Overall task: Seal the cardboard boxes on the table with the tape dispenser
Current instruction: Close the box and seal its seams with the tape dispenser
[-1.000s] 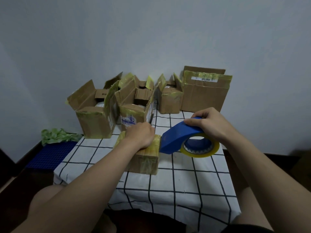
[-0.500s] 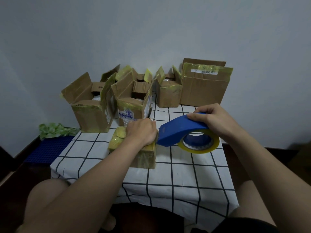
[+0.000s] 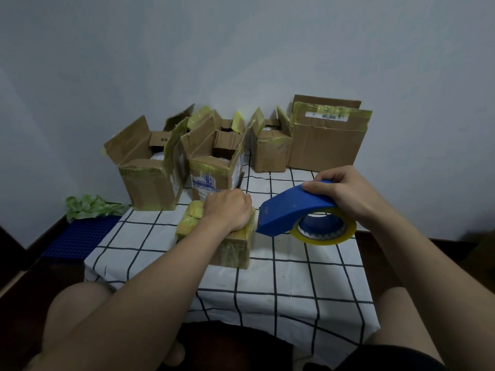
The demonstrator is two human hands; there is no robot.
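Four larger cardboard boxes [image 3: 150, 180] wait along the back of the worktop [image 3: 294, 277], flaps up, and one small box [image 3: 233, 247] sits near the middle, bound in yellowish tape; the left hand [image 3: 227, 211] bears down on its top, fingers curled over the far edge, pinning it; the right hand [image 3: 345, 192] grasps the blue tape dispenser [image 3: 289, 212] over its hood, fingers wrapped round, the tape roll [image 3: 325, 238] hanging beneath; the dispenser's nose is right at the box's upper right edge, touching or just short, I cannot tell which; that box looks light and likely to skid on the cloth, so the pinning matters; cardboard gives mid-flap and is stiffer by the corners, so press there; the dispenser looks like rigid plastic, best held over the hood, clear of any blade at the nose.
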